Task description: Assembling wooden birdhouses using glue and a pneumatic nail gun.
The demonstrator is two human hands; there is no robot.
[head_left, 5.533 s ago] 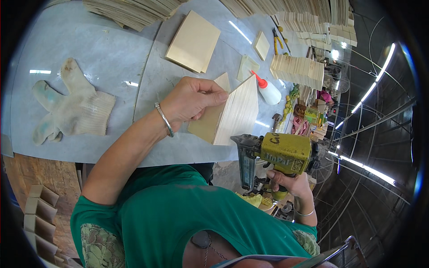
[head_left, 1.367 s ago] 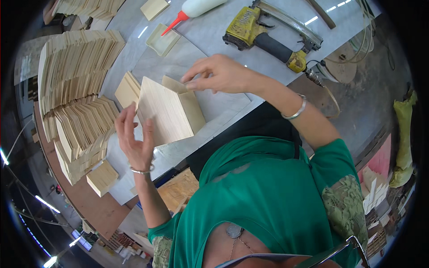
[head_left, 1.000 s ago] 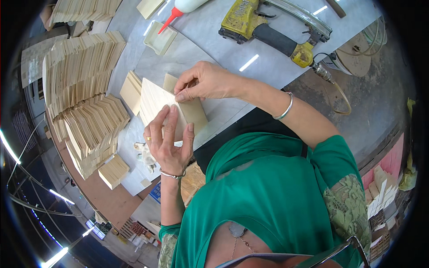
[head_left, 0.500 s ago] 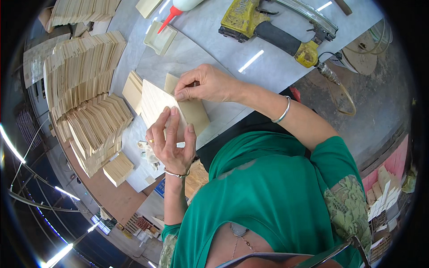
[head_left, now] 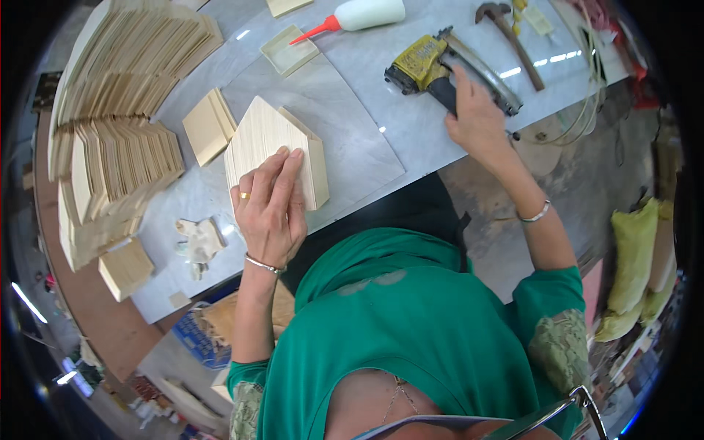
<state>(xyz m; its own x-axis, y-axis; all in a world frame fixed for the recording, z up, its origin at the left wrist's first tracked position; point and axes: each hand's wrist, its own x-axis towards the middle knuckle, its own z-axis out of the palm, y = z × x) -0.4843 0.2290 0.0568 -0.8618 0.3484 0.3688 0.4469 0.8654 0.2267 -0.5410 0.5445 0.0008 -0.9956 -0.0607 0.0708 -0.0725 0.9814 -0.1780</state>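
A: Where's the wooden box (head_left: 275, 150) rn?

B: On the grey counter (head_left: 367, 125), near its front edge, just beside a small stack of square panels (head_left: 209, 126). Left hand (head_left: 271, 209) lies flat on the box's pointed top panel, fingers spread, pinning it, not wrapped around anything.

A: And the right hand (head_left: 477, 117)?

B: On the handle of the yellow nail gun (head_left: 447, 70); grip looks closed around it, tho the fingers are partly hidden. Gun lies on the counter, well apart from the box.

A: How will the box handle?

B: Prob light, stiff, thin pale wood, edges likely to split or dent. I'd hold it by flat faces w/ palm pressure, not by the thin rims. Gun looks heavy; take it by the handle.

A: Other stuff?

B: Glue bottle (head_left: 363, 15) w/ red tip, hammer (head_left: 510, 37), big fanned piles of wood pieces (head_left: 117, 132) at left.
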